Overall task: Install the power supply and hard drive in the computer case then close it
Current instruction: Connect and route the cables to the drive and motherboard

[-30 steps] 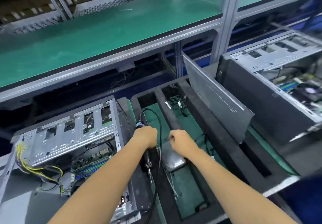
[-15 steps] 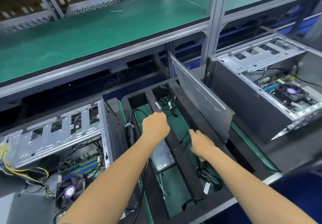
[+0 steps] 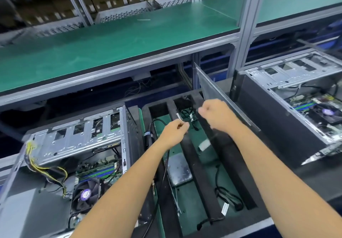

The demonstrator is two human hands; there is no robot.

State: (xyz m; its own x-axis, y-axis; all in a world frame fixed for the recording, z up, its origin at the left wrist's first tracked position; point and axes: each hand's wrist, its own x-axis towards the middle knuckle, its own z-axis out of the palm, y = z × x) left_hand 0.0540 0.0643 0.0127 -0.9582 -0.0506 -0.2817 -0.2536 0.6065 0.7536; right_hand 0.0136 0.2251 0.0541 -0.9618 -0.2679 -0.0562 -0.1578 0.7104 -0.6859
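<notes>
My right hand (image 3: 216,113) is curled over the black foam tray (image 3: 229,156) and grips a thin black cable (image 3: 212,134). The cable hangs blurred down to a white tag (image 3: 204,144). Just to its left, my left hand (image 3: 174,132) has thumb and fingers pinched together, apparently on the same cable's end. A silver hard drive (image 3: 180,171) lies flat in the tray's left slot below my left wrist. The open computer case (image 3: 74,141) lies at left, showing its fan and yellow wires. A grey box (image 3: 31,208), seemingly the power supply, sits in its near corner.
A black electric screwdriver (image 3: 148,136) with its cord lies between the case and the tray. A grey side panel (image 3: 218,93) stands tilted at the tray's right edge. A second open case (image 3: 296,104) is at right. More black cables (image 3: 229,199) lie in the right slot. A green shelf (image 3: 111,39) overhangs.
My right hand has risen from the tray's right slot, lifting a cable. My left hand has moved right towards it. The view has shifted right and up.
</notes>
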